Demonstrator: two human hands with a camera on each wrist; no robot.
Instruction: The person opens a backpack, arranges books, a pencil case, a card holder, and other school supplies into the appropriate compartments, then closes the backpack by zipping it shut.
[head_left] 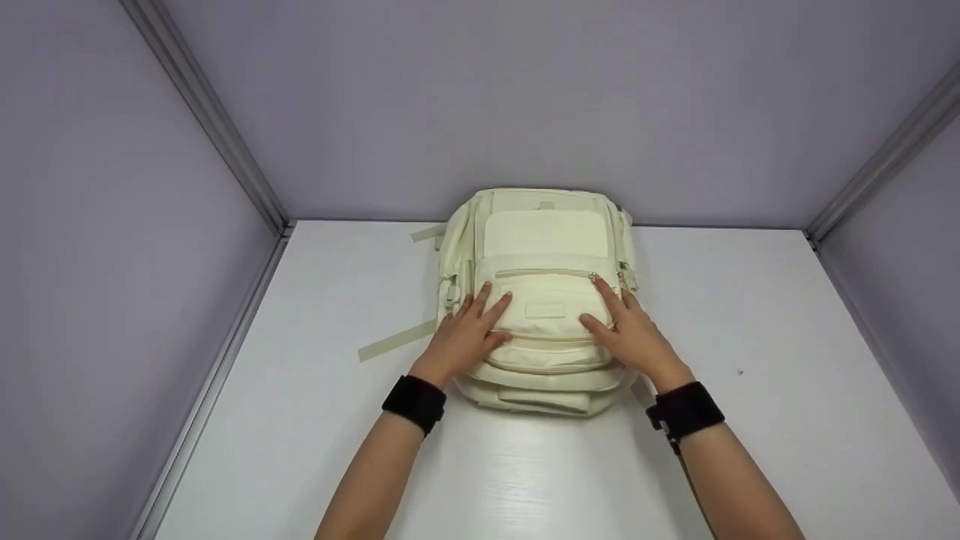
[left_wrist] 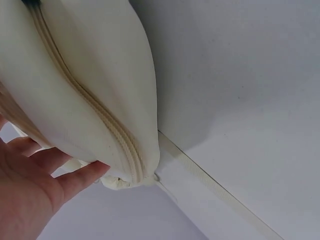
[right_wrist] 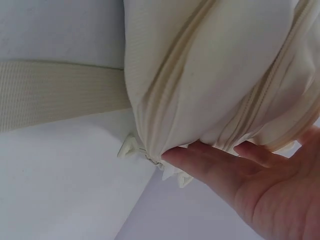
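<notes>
A cream backpack (head_left: 545, 309) lies on the white table, its zipped front pockets facing up. My left hand (head_left: 466, 335) rests on the left part of its front with fingers spread. On the opposite side my right hand (head_left: 634, 335) touches the front pocket, its index fingertip beside the zipper pull (head_left: 593, 276) at the right end of the upper zipper. In the left wrist view, the fingers (left_wrist: 85, 176) lie extended along the bag's side by a long zipper (left_wrist: 95, 105). The right wrist view shows extended fingers (right_wrist: 200, 162) against the bag near its zippers.
Two webbing straps, the nearer strap (head_left: 397, 341) being longer, stick out left of the bag. Grey panels (head_left: 555, 97) enclose the white table (head_left: 315, 450) at the back and sides. A tiny speck (head_left: 740, 372) lies on the table at right.
</notes>
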